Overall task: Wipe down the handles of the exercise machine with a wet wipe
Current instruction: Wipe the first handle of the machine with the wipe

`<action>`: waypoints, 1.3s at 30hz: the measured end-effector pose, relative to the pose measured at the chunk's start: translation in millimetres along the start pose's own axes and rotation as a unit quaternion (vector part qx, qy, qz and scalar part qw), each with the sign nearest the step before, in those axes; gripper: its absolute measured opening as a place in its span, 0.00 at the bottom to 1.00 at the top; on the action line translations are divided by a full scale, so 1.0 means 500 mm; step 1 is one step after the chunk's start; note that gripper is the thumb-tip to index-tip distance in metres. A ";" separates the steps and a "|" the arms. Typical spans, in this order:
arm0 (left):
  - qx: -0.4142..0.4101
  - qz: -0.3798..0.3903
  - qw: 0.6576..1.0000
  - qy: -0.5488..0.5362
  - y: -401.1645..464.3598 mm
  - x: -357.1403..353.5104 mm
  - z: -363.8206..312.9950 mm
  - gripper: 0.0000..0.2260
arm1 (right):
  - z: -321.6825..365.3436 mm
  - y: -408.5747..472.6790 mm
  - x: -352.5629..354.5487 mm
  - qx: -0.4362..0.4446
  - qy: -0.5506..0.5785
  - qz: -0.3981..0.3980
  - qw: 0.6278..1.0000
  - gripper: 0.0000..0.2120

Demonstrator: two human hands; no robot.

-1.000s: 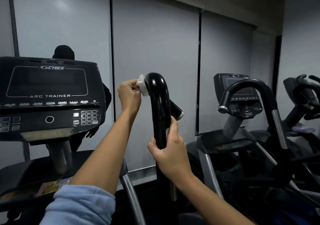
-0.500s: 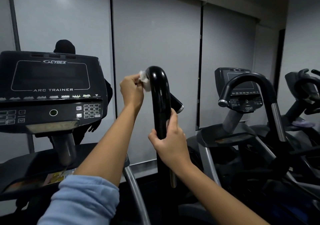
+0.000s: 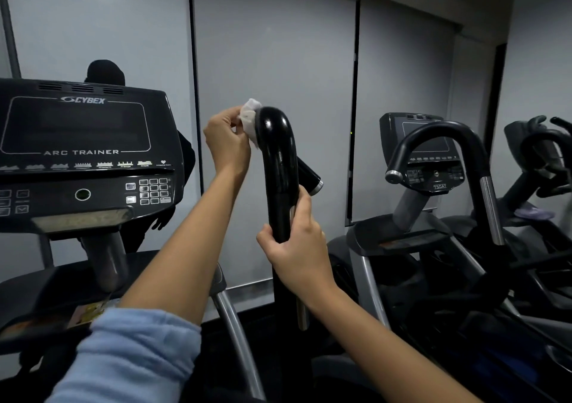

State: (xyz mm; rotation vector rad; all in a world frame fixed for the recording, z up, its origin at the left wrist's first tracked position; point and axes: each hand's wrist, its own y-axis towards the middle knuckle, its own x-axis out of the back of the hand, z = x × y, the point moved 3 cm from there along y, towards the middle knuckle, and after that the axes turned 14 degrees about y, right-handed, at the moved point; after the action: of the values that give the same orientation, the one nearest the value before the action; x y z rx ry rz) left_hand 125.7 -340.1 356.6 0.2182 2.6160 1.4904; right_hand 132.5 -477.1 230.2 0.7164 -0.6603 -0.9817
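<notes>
Pale grey roller blinds [image 3: 272,77] cover the far wall, split by dark vertical frames [image 3: 356,108]. A second trainer [image 3: 433,167] stands at right, more machines [image 3: 544,161] beyond it. The floor [image 3: 278,334] is dark; light is dim.

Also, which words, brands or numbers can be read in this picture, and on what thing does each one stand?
"CYBEX": top of the near console, above its dark screen.
"ARC TRAINER": same console, below the screen.
"750AT": lower front of the far console.
Too small or blurred to read: the keypad buttons, the labels under the program icons, the far console's buttons.
</notes>
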 end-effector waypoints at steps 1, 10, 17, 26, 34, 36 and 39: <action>0.019 0.024 0.999 0.023 0.008 -0.007 0.015 0.07 | 0.001 -0.001 0.002 0.001 -0.004 0.001 1.000 0.34; 0.133 0.135 0.978 0.084 -0.097 0.030 0.119 0.08 | 0.006 -0.001 0.004 -0.009 -0.025 -0.003 1.000 0.33; 0.095 0.106 0.986 -0.087 -0.168 0.189 0.007 0.08 | 0.039 -0.006 0.022 -0.055 -0.070 0.009 0.996 0.41; -0.105 0.137 0.985 -0.024 -0.237 0.184 -0.117 0.08 | 0.115 -0.050 0.059 -0.001 0.328 -0.014 0.945 0.16; -0.094 0.178 0.968 0.153 -0.253 0.064 -0.099 0.33 | -0.069 0.011 0.215 -0.128 0.157 -0.242 0.949 0.16; -0.071 0.169 0.972 0.147 -0.250 0.045 -0.107 0.33 | -0.087 0.035 0.205 -0.117 0.067 -0.207 0.969 0.11; -0.073 0.156 0.977 0.128 -0.253 0.036 -0.101 0.31 | -0.090 0.082 0.175 -0.060 -0.044 -0.152 0.986 0.09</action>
State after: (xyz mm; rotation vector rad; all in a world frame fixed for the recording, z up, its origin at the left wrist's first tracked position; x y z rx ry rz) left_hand 91.1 -443.3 272.5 0.4694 2.7487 1.9231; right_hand 222.9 -530.0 250.4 0.6823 -0.5722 -1.3288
